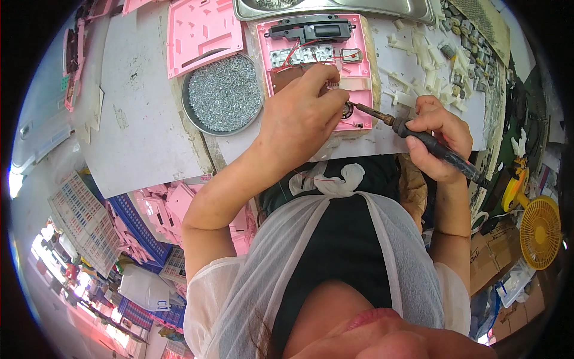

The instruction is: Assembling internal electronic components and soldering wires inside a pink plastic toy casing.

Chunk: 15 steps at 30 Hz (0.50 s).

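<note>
Pink casing (362, 99) lies open at twelve o'clock ahead of me, at the near edge of the pale worktable (137, 119). Taking its middle as the clock's hub, a black plastic assembly (311, 30) sits inside it at twelve, with a metal strip (311, 55) just below, and thin red wires (291, 55) run between them. My left hand (299, 110) reaches over it from seven o'clock, fingers bent and close together inside the casing; I cannot tell whether they pinch anything, since the fingers themselves hide the spot. My right hand (449, 134), out at four, is wrapped around the dark handle of a soldering iron (441, 149), thumb underneath and index finger along the top. Its tip comes down at a round dark part (348, 109) in the casing at about five, right by my left fingertips; whether it touches is too small to tell. A round metal bowl (227, 133) full of small silvery screws (224, 93) stands near the casing at eight, a pink panel (203, 30) lies at ten, and a metal tray (382, 9) at twelve. White plastic parts (427, 57) are scattered at three, with small grey pieces (475, 42) beyond them toward two.
</note>
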Motion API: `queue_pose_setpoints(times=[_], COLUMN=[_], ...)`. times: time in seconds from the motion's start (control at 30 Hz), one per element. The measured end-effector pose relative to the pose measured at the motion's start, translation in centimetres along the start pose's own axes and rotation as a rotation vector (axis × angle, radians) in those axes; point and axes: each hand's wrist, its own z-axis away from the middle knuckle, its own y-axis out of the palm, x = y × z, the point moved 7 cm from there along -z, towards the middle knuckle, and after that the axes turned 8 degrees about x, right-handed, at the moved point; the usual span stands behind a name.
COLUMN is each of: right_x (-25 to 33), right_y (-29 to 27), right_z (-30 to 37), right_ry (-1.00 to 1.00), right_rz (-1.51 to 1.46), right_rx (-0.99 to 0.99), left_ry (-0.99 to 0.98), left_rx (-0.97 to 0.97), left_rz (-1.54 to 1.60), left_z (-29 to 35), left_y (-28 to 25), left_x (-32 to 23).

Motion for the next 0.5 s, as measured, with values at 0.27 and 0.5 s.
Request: queue_pose_setpoints(times=[0.27, 0.5], right_x=[-0.1, -2.1], right_y=[-0.6, -16.2], right_z=[0.5, 12.1], right_ry=[-0.005, 0.137], right_rz=[-0.012, -0.13], right_rx=[-0.022, -0.671], left_ry=[0.018, 0.003], left_rx=[0.002, 0.021], left_rz=[-0.044, -0.027], left_z=[0.4, 0.2], left_y=[0.1, -0.1], left_x=[-0.1, 0.0])
